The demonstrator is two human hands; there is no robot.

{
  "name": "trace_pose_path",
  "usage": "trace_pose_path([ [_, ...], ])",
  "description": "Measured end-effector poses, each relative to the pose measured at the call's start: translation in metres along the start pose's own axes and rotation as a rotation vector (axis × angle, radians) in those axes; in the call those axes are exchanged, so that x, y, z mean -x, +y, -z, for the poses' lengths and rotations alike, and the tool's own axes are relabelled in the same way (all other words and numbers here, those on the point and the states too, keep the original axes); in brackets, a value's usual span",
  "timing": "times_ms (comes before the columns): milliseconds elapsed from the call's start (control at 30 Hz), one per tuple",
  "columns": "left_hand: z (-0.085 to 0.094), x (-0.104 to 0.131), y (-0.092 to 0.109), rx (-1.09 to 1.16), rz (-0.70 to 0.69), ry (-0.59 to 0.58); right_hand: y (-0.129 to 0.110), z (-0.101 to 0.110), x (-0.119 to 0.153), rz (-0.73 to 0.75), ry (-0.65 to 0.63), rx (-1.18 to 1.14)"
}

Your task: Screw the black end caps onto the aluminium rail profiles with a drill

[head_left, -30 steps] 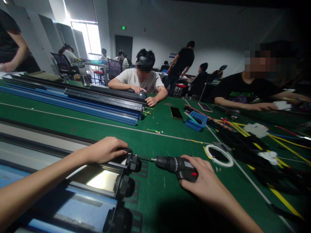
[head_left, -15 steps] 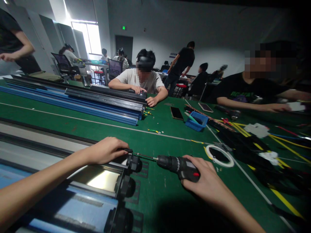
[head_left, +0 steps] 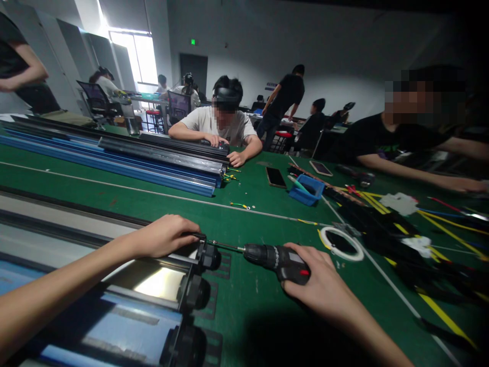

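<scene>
My right hand [head_left: 319, 272] is wrapped round a black cordless drill [head_left: 267, 257]. The drill's long bit [head_left: 227, 245] points left, and its tip meets the black end cap [head_left: 200, 250] of a long metal profile [head_left: 87, 224]. My left hand [head_left: 166, 237] is closed over that end of the profile, its fingers curled at the top edge and the fingertips partly hidden. Black cable glands [head_left: 210, 256] stick out of the ends of the profiles lying side by side. Nearer me lies a profile with blue film [head_left: 133, 316].
Blue and black profiles [head_left: 160, 168] are stacked across the green table [head_left: 260, 214], where a person [head_left: 225, 117] leans over them. A blue box [head_left: 305, 191], a phone [head_left: 275, 177], a white tape roll [head_left: 342, 243] and black-yellow strips [head_left: 382, 229] lie at the right. Another person's arm [head_left: 412, 173] reaches there.
The view has shifted slightly. My hands and the drill keep the same position against the profile. The person at the right has moved their arm farther right.
</scene>
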State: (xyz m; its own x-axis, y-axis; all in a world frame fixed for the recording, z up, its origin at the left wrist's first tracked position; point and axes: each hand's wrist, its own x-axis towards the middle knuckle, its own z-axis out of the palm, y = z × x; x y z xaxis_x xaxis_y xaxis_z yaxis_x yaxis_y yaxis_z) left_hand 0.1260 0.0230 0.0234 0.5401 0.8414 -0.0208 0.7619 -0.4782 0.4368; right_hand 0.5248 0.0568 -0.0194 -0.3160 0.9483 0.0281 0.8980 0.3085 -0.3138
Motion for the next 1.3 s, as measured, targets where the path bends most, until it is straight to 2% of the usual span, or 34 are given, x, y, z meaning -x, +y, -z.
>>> trace_pose_path([
  [1300, 0.0009, -0.0009, 0.0029, 0.022, -0.005, -0.029, -0.0047, -0.0013, -0.0004, 0.003, -0.01, -0.017],
])
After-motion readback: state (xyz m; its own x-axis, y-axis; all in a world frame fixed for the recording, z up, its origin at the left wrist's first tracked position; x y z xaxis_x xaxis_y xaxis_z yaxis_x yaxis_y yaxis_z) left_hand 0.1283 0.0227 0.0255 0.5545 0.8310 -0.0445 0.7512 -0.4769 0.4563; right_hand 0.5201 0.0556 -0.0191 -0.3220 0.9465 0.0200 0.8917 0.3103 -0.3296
